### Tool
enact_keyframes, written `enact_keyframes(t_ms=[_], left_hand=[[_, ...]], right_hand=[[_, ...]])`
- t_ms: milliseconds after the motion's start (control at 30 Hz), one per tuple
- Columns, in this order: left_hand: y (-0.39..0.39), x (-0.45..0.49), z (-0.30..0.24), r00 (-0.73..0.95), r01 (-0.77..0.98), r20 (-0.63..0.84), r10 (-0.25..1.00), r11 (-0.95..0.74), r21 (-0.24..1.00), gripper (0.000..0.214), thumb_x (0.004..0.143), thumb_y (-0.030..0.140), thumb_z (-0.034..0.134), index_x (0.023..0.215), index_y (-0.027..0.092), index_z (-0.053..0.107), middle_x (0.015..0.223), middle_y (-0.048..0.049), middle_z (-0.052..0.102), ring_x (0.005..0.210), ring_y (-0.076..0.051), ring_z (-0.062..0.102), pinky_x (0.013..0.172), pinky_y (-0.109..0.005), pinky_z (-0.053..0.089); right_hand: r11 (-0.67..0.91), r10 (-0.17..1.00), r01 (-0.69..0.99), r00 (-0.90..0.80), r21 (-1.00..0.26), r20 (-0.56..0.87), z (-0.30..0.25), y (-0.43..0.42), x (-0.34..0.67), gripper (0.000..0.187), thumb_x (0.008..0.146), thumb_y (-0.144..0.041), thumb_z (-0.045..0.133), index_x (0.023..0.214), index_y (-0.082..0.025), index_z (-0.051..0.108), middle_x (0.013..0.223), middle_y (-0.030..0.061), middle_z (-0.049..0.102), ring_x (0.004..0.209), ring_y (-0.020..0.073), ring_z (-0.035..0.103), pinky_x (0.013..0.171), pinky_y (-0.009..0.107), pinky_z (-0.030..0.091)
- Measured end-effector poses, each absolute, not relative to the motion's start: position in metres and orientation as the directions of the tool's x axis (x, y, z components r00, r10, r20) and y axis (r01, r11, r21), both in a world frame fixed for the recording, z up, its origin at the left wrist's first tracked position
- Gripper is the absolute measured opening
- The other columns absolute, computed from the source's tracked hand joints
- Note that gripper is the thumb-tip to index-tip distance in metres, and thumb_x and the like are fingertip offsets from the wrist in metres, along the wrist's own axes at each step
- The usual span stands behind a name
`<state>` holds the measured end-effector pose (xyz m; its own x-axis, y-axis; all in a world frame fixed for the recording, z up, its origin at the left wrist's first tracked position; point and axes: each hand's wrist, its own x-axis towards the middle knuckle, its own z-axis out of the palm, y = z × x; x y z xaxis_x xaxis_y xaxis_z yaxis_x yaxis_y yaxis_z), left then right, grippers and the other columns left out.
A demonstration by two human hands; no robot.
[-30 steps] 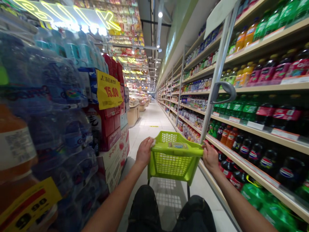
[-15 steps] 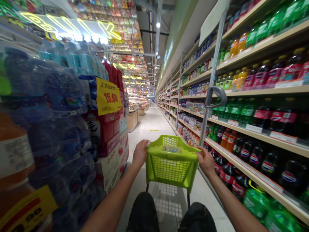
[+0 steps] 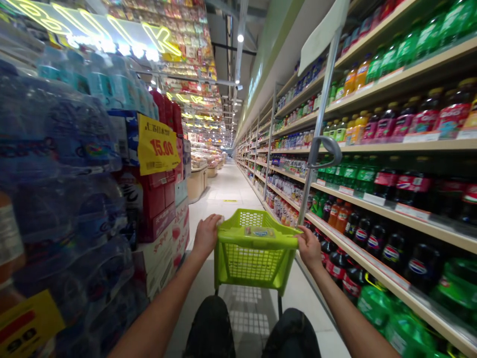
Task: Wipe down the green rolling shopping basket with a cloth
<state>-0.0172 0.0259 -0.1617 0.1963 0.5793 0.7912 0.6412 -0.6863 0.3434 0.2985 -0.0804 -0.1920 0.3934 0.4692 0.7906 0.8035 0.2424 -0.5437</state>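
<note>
A small green plastic shopping cart (image 3: pixel 257 261) stands in front of me in the aisle, its basket of open lattice. My left hand (image 3: pixel 206 234) is closed around the left end of its near rim. At the right corner my right hand (image 3: pixel 310 246) grips the same rim, thumb on top. A small label plate (image 3: pixel 259 232) sits in the middle of the rim, between the two hands. Below the cart my knees in dark trousers show at the bottom edge. The lower part of the cart is partly hidden by its basket.
Shelves of bottled drinks (image 3: pixel 391 184) run along the right side, with a metal post (image 3: pixel 316 124) close by. On the left rise stacked water packs (image 3: pixel 70 199) and cartons with a yellow price sign (image 3: pixel 158 145). The white-tiled aisle (image 3: pixel 242 184) leads straight ahead between them.
The shelves and stacks have shifted slightly in view, with the left price signs closer to the edge. Both hands keep hold of the cart.
</note>
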Motion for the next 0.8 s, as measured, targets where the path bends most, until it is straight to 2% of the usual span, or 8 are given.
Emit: enact_keyframes(t_ms=[67, 267, 333, 400, 500, 600, 700, 800], left_hand=[[0.025, -0.015, -0.164, 0.163, 0.661, 0.780, 0.604, -0.654, 0.368, 0.036, 0.073, 0.006, 0.041, 0.101, 0.018, 0.060, 0.108, -0.0071, 0.062, 0.105, -0.021, 0.056, 0.093, -0.042, 0.044], [0.001, 0.017, -0.170, 0.395, 0.545, 0.770, 0.501, -0.802, 0.242, 0.043, 0.076, 0.004, 0.037, 0.111, 0.019, 0.056, 0.117, -0.0049, 0.059, 0.108, -0.018, 0.053, 0.095, -0.034, 0.043], [0.008, 0.003, -0.169, 0.350, 0.583, 0.773, 0.530, -0.769, 0.262, 0.040, 0.077, 0.006, 0.038, 0.111, 0.019, 0.056, 0.117, -0.0060, 0.059, 0.109, -0.020, 0.053, 0.097, -0.040, 0.041], [0.018, -0.016, -0.168, 0.230, 0.641, 0.781, 0.580, -0.695, 0.326, 0.037, 0.077, 0.008, 0.038, 0.109, 0.017, 0.056, 0.115, -0.0082, 0.060, 0.109, -0.022, 0.053, 0.097, -0.045, 0.040], [0.020, -0.018, -0.168, 0.143, 0.649, 0.785, 0.602, -0.656, 0.386, 0.036, 0.077, 0.008, 0.039, 0.107, 0.017, 0.056, 0.111, -0.0083, 0.061, 0.107, -0.021, 0.054, 0.095, -0.042, 0.043], [0.000, 0.017, -0.171, 0.290, 0.558, 0.796, 0.532, -0.769, 0.310, 0.038, 0.077, 0.005, 0.037, 0.107, 0.018, 0.057, 0.111, -0.0068, 0.061, 0.105, -0.018, 0.054, 0.094, -0.038, 0.045], [-0.018, 0.049, -0.173, 0.409, 0.464, 0.810, 0.421, -0.860, 0.213, 0.035, 0.081, 0.008, 0.037, 0.109, 0.018, 0.056, 0.118, -0.0085, 0.056, 0.112, -0.019, 0.049, 0.096, -0.039, 0.043], [-0.016, 0.040, -0.170, 0.412, 0.480, 0.789, 0.456, -0.845, 0.237, 0.035, 0.082, 0.009, 0.039, 0.110, 0.019, 0.057, 0.121, -0.0082, 0.055, 0.112, -0.019, 0.050, 0.097, -0.039, 0.042]], right_hand=[[0.231, 0.432, 0.829, 0.381, -0.509, 0.817, -0.192, -0.079, 0.295, 0.035, 0.071, -0.034, 0.040, 0.096, -0.018, 0.060, 0.069, 0.0035, 0.066, 0.073, 0.0239, 0.059, 0.078, 0.041, 0.044], [0.245, 0.430, 0.842, 0.350, -0.481, 0.832, -0.193, -0.076, 0.295, 0.034, 0.073, -0.033, 0.040, 0.097, -0.017, 0.059, 0.072, 0.0039, 0.066, 0.076, 0.0238, 0.059, 0.080, 0.042, 0.043], [0.250, 0.448, 0.839, 0.343, -0.484, 0.826, -0.194, -0.076, 0.296, 0.035, 0.074, -0.033, 0.040, 0.099, -0.017, 0.058, 0.073, 0.0037, 0.066, 0.078, 0.0239, 0.059, 0.082, 0.043, 0.042], [0.242, 0.454, 0.842, 0.341, -0.482, 0.823, -0.194, -0.076, 0.295, 0.035, 0.075, -0.034, 0.039, 0.100, -0.017, 0.057, 0.074, 0.0043, 0.066, 0.080, 0.0244, 0.058, 0.084, 0.044, 0.041], [0.209, 0.438, 0.852, 0.358, -0.480, 0.825, -0.196, -0.076, 0.292, 0.037, 0.075, -0.033, 0.037, 0.100, -0.016, 0.057, 0.076, 0.0055, 0.066, 0.081, 0.0250, 0.056, 0.083, 0.044, 0.041], [0.187, 0.438, 0.857, 0.364, -0.480, 0.822, -0.197, -0.076, 0.291, 0.038, 0.074, -0.032, 0.037, 0.101, -0.015, 0.058, 0.075, 0.0058, 0.065, 0.081, 0.0250, 0.056, 0.082, 0.043, 0.041], [0.185, 0.440, 0.864, 0.353, -0.468, 0.826, -0.198, -0.077, 0.294, 0.039, 0.075, -0.032, 0.037, 0.103, -0.015, 0.058, 0.077, 0.0061, 0.065, 0.080, 0.0244, 0.056, 0.081, 0.041, 0.042], [0.197, 0.438, 0.876, 0.323, -0.441, 0.839, -0.198, -0.079, 0.298, 0.039, 0.075, -0.031, 0.037, 0.104, -0.015, 0.057, 0.080, 0.0065, 0.065, 0.081, 0.0239, 0.056, 0.080, 0.040, 0.042]])
